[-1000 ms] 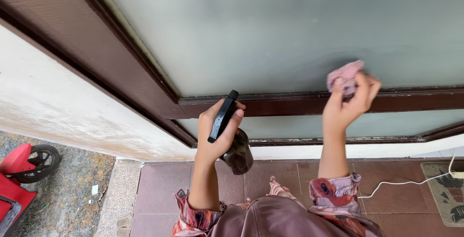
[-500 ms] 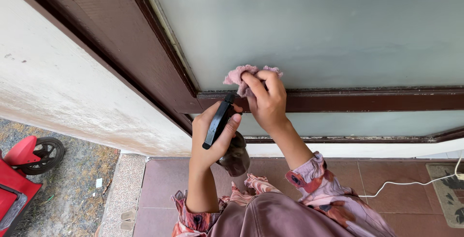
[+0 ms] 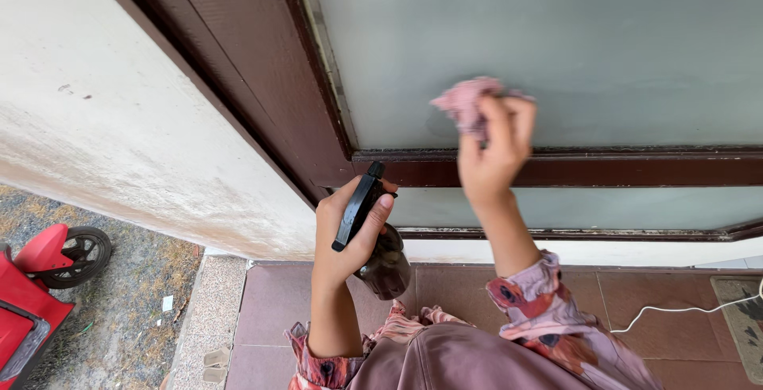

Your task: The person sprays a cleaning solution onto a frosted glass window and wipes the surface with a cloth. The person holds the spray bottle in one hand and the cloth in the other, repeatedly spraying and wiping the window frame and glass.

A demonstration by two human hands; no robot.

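1. The right hand [image 3: 489,159] has its grip clenched around a crumpled pink cloth [image 3: 465,100], with the fingers curled over the wad and pressing it against the frosted glass pane [image 3: 556,48].
2. The cloth sits low on the pane, just above the dark brown crossbar [image 3: 596,169] of the door frame, and it is somewhat blurred.
3. The left hand [image 3: 346,231] has its grip closed around a dark spray bottle [image 3: 385,259], with the thumb and fingers wrapped about the neck under the black trigger head [image 3: 359,205].
4. The bottle is held tilted, its nozzle pointing up toward the crossbar and its rounded dark body hanging below the hand; it touches neither the glass nor the frame.
5. The two hands are apart, the right one higher and on the glass, the left one lower and in front of the narrow lower pane [image 3: 572,205].
6. Both forearms come out of pink patterned sleeves [image 3: 528,291], above a brownish-mauve garment [image 3: 445,358] at the bottom edge.
7. To the left of the glass runs the slanted brown door frame [image 3: 238,56], and beyond it a stained whitish wall [image 3: 103,120].
8. Below lie reddish floor tiles [image 3: 274,302], with a white cable [image 3: 683,310] trailing toward a patterned mat [image 3: 743,310] at the right.
9. At the far left, on gravelly ground, stands a red ride-on toy [image 3: 40,279] with a black wheel.
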